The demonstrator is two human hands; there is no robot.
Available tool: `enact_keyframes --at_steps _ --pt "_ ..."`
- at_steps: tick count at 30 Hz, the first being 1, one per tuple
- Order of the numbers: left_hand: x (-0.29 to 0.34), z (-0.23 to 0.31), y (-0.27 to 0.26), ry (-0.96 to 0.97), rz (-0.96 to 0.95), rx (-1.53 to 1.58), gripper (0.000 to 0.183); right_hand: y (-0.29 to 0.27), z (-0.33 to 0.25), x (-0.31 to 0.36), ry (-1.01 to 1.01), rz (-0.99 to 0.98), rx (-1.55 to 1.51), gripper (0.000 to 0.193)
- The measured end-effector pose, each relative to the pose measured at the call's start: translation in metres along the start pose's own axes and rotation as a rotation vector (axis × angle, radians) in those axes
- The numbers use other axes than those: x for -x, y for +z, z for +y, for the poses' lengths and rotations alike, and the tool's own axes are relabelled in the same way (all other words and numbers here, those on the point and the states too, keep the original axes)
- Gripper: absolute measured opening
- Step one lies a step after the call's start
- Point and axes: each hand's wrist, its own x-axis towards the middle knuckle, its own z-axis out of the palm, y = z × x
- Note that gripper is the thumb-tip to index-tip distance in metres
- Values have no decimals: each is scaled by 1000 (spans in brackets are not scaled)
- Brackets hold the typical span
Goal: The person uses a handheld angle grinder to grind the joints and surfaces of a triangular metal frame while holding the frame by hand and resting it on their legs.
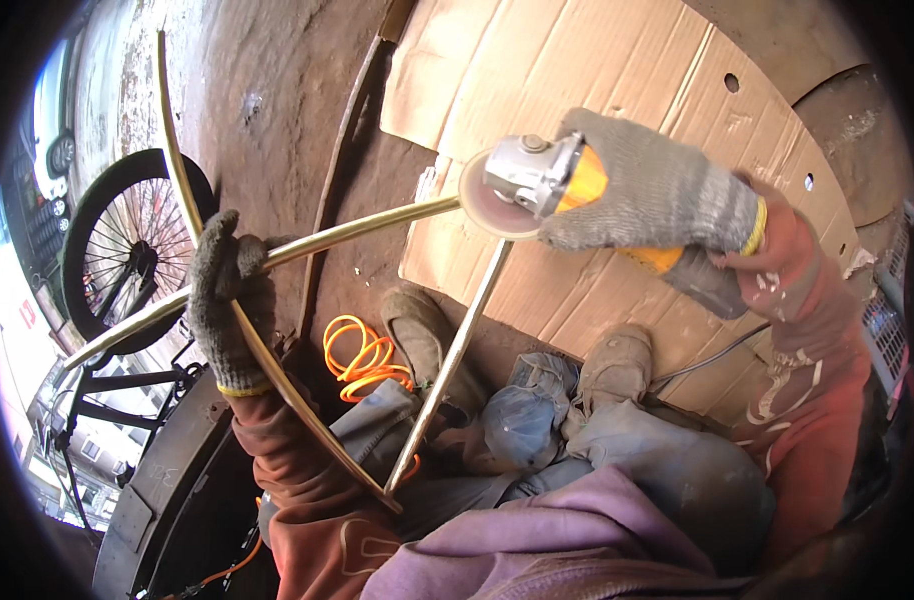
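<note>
My left hand [222,305], in a grey knitted glove, is closed around a frame of gold-coloured metal bars [367,230] where several bars cross. The bars meet at angles, and one corner points down near my lap. My right hand [667,185], also gloved, grips an angle grinder [532,172] with a silver head and yellow-orange body. Its round disc [474,195] lies at the frame's right-hand corner, where two bar ends come together. Whether the disc touches the metal, I cannot tell. The grinder's lower body is partly hidden behind my right hand.
Corrugated cardboard [577,70] covers the ground ahead, beneath the grinder. A coiled orange hose [362,360] lies beside my shoe [432,335]. To the left stands a bicycle wheel [87,215] near a dark round-edged metal object [162,500]. A dark cable [712,358] runs at right.
</note>
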Motion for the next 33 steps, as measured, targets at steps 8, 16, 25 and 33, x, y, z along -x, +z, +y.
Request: enact_keyframes --at_steps 8,16,25,33 --pt "4 -14 -15 -13 96 119 32 58 23 69 34 -2 -295 84" --pt "9 -8 -12 -63 113 132 31 61 30 60 67 -24 -292 88" --pt "13 -12 22 36 289 -39 32 47 31 52 78 -49 -285 78" --pt "14 -12 12 50 178 -13 36 30 32 26 119 15 -195 78"
